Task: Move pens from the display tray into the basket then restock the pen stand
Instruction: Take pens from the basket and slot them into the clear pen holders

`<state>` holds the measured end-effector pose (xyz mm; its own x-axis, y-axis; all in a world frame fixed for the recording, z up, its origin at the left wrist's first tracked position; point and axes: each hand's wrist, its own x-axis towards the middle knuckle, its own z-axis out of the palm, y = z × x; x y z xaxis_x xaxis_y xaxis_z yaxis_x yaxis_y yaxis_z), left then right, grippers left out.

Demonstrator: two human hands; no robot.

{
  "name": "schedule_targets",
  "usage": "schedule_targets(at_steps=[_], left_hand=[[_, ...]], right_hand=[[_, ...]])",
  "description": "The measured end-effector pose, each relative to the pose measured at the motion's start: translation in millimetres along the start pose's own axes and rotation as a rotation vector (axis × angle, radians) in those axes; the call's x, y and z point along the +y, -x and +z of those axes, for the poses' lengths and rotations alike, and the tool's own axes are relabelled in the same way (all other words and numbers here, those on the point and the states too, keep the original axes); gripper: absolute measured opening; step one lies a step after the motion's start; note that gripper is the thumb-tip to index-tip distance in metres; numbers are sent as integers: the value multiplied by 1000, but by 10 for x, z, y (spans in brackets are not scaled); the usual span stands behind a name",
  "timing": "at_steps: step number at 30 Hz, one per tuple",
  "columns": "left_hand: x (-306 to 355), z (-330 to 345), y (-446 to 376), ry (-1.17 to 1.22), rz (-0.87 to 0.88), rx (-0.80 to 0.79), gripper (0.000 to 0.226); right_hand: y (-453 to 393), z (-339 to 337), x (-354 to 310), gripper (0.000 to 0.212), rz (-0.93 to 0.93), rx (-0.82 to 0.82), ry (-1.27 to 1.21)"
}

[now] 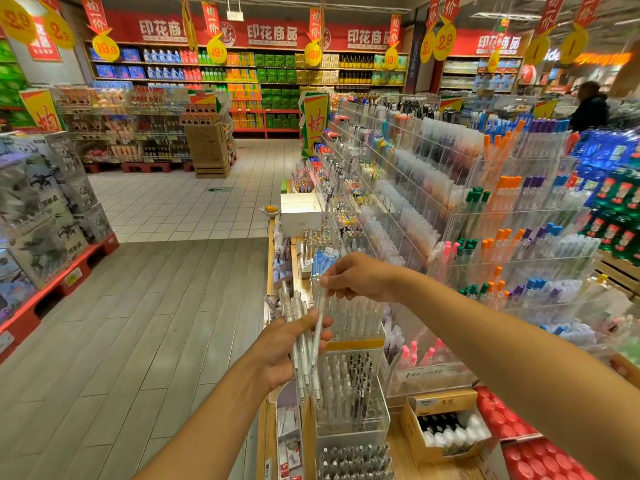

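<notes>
Above the pen stand (349,386), left hand (284,351) clasps pens (304,344); right hand (356,277) pinches one.

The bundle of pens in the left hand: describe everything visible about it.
The bundle of pens is a loose handful of slim clear and white plastic pens, fanned slightly and standing roughly upright, tips down. The left hand closes its grip around their middle, thumb across the front. The right hand pinches the top of one pen at the right edge of the bundle. The bundle is held above the clear acrylic pen stand, whose compartments already hold similar pens. An exact count cannot be told.
</notes>
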<state>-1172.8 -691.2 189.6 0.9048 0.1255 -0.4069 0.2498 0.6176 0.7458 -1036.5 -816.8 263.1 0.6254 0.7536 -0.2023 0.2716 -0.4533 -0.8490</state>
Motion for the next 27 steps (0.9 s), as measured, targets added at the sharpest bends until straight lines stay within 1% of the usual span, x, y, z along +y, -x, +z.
schedule_targets(at_steps=[2,4,6,8,11,17,22,24,27], left_hand=[[-1,-15,-27,78,-36,78,25],[-16,-73,-68,113,-59,193,21],[-45,-154,-109,116,-69,270,19],[-77,-216,-127,109,-86,296,20],[-99,-244,-132,105,-103,295,19],[-62,-219,-134,136,-64,281,24],[-32,-247,-131,135,-55,262,24],[-27,-243,-123,130,-59,254,22],[-14,-219,-115,131,-59,243,19]], right_hand=[[0,-82,-17,18,-33,73,-19],[-1,-165,-47,14,-83,181,26],[-3,-223,-76,12,-129,284,167],[-7,-239,-92,11,-183,324,376],[-29,-170,-78,9,-235,304,568],[-54,-35,-18,9,-207,222,673],[-63,-21,-65,10,-185,212,711],[-84,-15,-84,8,-184,195,779],[-124,45,-51,6,-176,126,917]])
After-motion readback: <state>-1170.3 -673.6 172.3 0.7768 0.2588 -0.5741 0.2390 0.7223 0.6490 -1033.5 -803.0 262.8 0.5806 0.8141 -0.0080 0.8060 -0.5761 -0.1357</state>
